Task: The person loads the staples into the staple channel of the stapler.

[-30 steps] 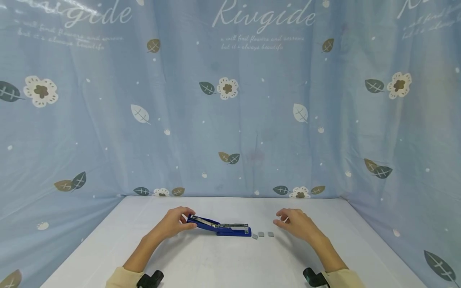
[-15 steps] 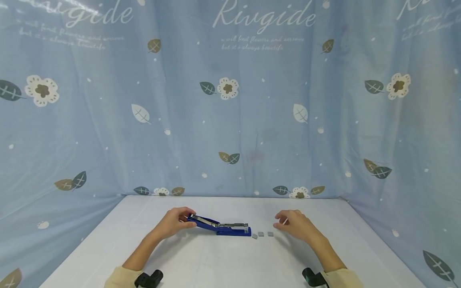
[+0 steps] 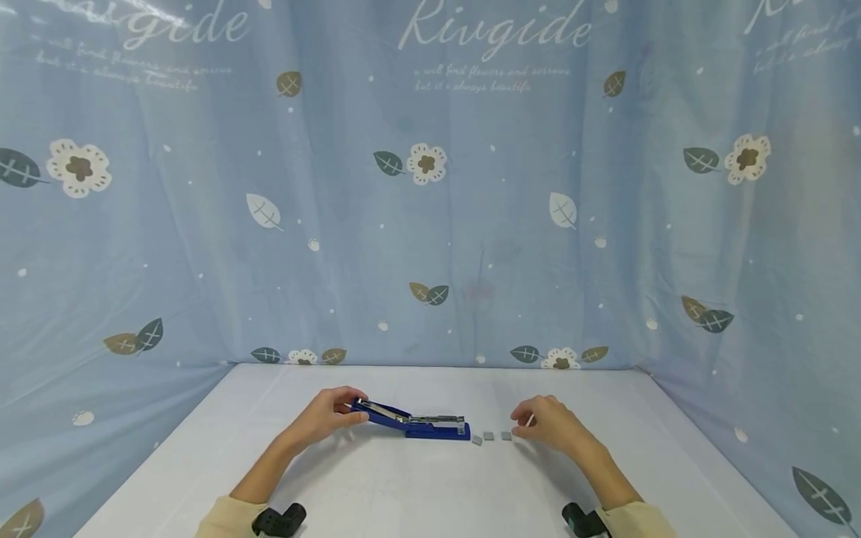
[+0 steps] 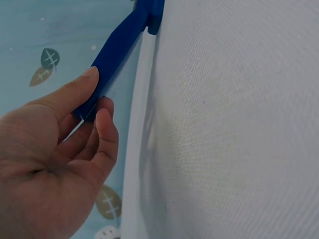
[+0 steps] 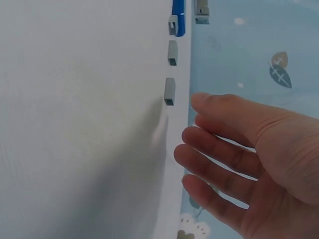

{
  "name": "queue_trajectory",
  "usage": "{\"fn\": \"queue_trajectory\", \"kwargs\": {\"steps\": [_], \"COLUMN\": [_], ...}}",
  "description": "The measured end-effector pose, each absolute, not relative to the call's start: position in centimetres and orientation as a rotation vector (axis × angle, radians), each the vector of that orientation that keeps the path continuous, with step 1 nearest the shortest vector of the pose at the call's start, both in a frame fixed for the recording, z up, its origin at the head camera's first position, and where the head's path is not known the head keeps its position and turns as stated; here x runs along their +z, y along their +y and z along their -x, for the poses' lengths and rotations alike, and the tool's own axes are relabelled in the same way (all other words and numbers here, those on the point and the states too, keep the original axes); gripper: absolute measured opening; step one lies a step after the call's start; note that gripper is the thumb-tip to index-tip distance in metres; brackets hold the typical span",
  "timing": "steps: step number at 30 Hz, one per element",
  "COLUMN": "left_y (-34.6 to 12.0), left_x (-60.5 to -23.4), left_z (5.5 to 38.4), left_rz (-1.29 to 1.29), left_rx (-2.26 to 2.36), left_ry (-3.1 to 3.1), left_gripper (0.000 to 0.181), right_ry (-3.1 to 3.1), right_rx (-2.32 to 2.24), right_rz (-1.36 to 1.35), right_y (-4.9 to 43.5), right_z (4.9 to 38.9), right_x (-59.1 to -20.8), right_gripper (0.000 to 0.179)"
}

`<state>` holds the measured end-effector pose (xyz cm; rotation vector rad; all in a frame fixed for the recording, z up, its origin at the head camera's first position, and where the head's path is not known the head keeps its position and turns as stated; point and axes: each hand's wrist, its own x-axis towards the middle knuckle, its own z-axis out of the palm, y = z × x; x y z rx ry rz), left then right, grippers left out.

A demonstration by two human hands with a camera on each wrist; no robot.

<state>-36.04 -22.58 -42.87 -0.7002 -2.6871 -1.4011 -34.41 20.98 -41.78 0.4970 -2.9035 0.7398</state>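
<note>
In the head camera's view, a person's left hand [image 3: 329, 415], lower left of centre in the frame, grips the end of a blue stapler [image 3: 437, 433]. The stapler lies unfolded at lower centre, its raised half slanting up to the left into the hand and its other half flat on a white table [image 3: 417, 486]. Three small grey staple strips [image 3: 488, 436] sit in a short row just to the right of it. The right hand [image 3: 551, 424] hovers at lower right of centre, near the rightmost strip, fingers bent. Pale yellow sleeves [image 3: 635, 518] and black wrist cameras [image 3: 279, 521] show along the bottom edge, and a blue curtain [image 3: 336, 187] printed with leaves and flowers fills the frame above.

In the left wrist view, thumb and fingers clamp the stapler's raised end at left of the frame; its blue body runs up to the top edge.

In the right wrist view, the strips line up at upper centre below the stapler's blue tip. The hand enters from the lower right, its thumb and loosely bent fingers apart with nothing between them, the thumb tip near the closest strip.
</note>
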Motion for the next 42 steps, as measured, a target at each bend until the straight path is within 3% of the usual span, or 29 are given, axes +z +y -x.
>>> {"fn": "queue_trajectory", "kwargs": {"steps": [21, 42], "left_y": [-22.8, -23.1], "left_x": [-43.1, -43.3], "left_z": [36.6, 36.3], "left_rz": [0.555, 0.583], "left_rx": [-1.575, -1.775], "left_ry": [-2.702, -2.699], "left_gripper": [0.050, 0.051], "right_ry": [-2.920, -2.917], "right_rx": [0.759, 0.764], "right_rz": [-0.528, -0.505], "right_y": [19.9, 20.0], "right_z": [34.6, 34.5], "right_x": [-42.4, -43.3], "right_gripper": [0.012, 0.009]}}
